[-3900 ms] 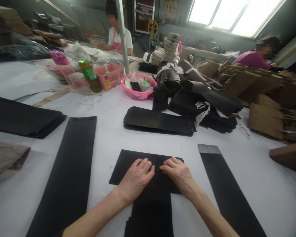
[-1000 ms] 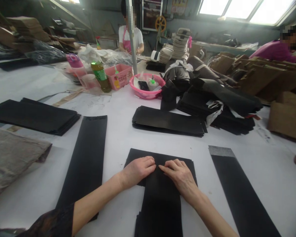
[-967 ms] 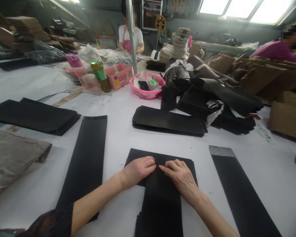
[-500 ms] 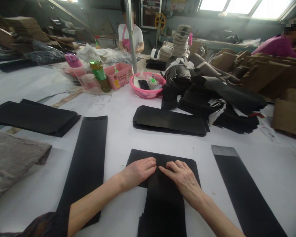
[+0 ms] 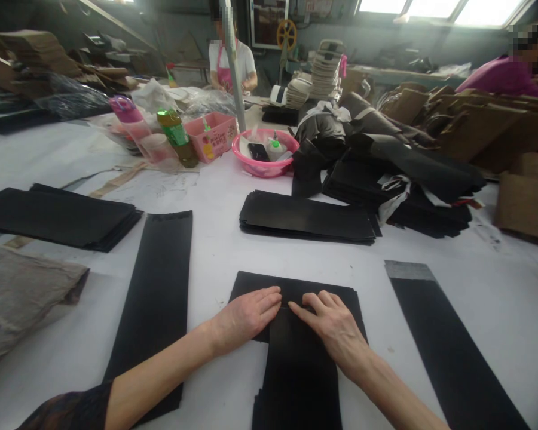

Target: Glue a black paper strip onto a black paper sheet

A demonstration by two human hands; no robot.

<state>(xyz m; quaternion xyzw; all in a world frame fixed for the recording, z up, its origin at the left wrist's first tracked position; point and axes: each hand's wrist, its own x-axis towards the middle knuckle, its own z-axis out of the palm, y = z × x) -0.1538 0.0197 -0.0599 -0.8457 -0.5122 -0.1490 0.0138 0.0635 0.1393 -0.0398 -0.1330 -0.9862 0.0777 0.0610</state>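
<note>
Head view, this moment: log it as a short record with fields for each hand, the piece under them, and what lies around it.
left hand: left hand flat, palm down, on the black sheet
right hand: right hand flat on the same sheet, fingertips almost meeting the left's
work piece: T-shaped, wide part across the top, lying on the white table
flanks: left black strip; right black strip with a grey end
beyond: black stack, pink basin, green bottle
others: two people at the far side
</note>
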